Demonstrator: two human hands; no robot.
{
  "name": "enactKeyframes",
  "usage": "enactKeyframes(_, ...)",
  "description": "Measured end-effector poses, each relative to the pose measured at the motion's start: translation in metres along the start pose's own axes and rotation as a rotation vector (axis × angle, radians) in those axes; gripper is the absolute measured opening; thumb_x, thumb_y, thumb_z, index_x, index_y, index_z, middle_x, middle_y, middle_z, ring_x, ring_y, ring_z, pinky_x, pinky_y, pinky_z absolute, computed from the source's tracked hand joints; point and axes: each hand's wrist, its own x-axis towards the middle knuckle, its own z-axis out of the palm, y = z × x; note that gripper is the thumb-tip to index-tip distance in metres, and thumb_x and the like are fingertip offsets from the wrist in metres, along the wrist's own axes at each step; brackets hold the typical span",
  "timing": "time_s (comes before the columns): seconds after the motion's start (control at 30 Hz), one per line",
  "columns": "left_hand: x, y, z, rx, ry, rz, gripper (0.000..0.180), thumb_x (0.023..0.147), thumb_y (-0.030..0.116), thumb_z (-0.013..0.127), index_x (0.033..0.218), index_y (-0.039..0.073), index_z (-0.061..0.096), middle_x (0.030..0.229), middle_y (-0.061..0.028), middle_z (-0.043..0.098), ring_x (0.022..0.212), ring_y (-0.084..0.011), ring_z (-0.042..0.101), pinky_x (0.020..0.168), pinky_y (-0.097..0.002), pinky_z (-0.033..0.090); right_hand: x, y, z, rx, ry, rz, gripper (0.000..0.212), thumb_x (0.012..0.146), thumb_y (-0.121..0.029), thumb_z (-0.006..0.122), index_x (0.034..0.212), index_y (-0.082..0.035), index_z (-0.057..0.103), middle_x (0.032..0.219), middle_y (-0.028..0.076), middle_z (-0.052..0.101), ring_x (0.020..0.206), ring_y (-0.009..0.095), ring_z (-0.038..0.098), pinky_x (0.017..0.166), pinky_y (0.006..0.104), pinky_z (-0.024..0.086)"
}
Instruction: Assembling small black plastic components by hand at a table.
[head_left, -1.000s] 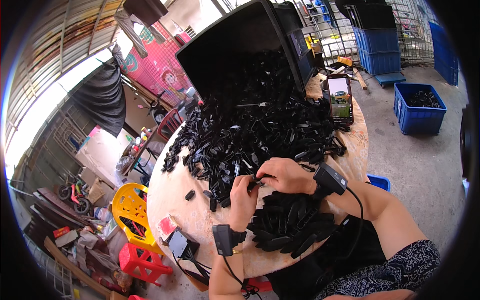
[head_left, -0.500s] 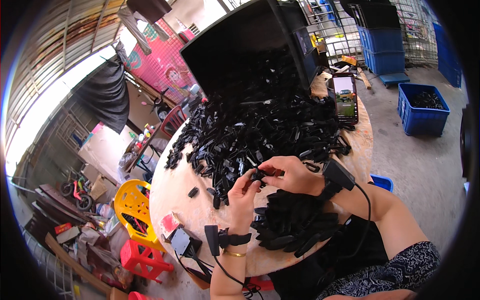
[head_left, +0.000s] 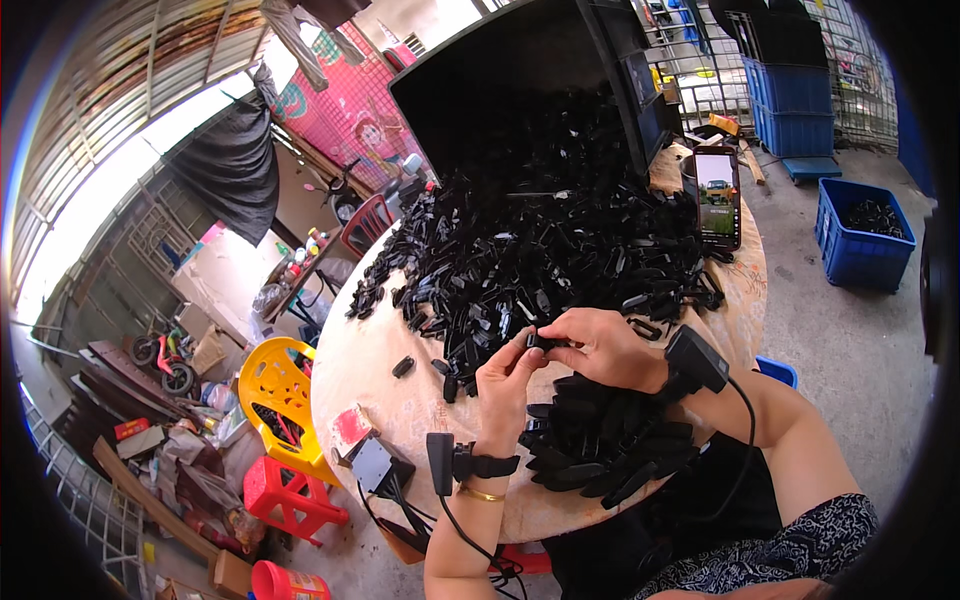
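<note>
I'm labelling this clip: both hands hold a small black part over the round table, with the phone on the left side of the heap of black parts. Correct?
One slip: the head view shows the phone on the right side of the heap of black parts, not the left. The left hand and right hand do hold a small black part over the round table.

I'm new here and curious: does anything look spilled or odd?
Perhaps spilled: the black bin lies tipped, small black pieces spread from its mouth over the table; one stray piece lies apart, left of the rest.
</note>
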Motion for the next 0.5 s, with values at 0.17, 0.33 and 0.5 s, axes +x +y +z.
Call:
enactKeyframes(0.17, 0.000, 0.001, 0.004, 0.064, 0.017, 0.031, 0.031, 0.086, 0.001, 0.061, 0.117, -0.005, 0.059, 0.106, -0.0061, 0.064, 0.091, -0.0089, 0.058, 0.082, -0.0201, 0.046, -0.002, 0.001, 0.004, -0.197, 0.019, -0.090, 0.029, 0.069, -0.012, 0.076, 0.091, -0.003, 0.061, 0.086, 0.011, 0.060, 0.082, 0.029, 0.058, 0.072, 0.0362, 0.048)
enactKeyframes(0.33, -0.002, 0.012, -0.005, -0.041, -0.038, 0.009, 0.028, 0.084, -0.003, 0.062, 0.112, -0.004, 0.062, 0.101, -0.0063, 0.066, 0.089, -0.0099, 0.059, 0.082, -0.0214, 0.046, 0.003, 0.002, -0.007, -0.052, -0.254, 0.148, 0.037, 0.079, -0.036, 0.069, 0.088, -0.001, 0.063, 0.082, 0.014, 0.061, 0.077, 0.033, 0.059, 0.066, 0.0372, 0.046)
enactKeyframes(0.5, -0.002, 0.016, -0.003, 0.044, -0.098, 0.066, 0.026, 0.082, -0.006, 0.062, 0.108, -0.003, 0.065, 0.098, -0.0063, 0.067, 0.088, -0.0096, 0.059, 0.082, -0.0214, 0.046, 0.000, 0.000, -0.008, -0.128, -0.249, 0.022, 0.031, 0.080, -0.032, 0.068, 0.081, -0.001, 0.064, 0.072, 0.018, 0.059, 0.069, 0.037, 0.059, 0.059, 0.0417, 0.044)
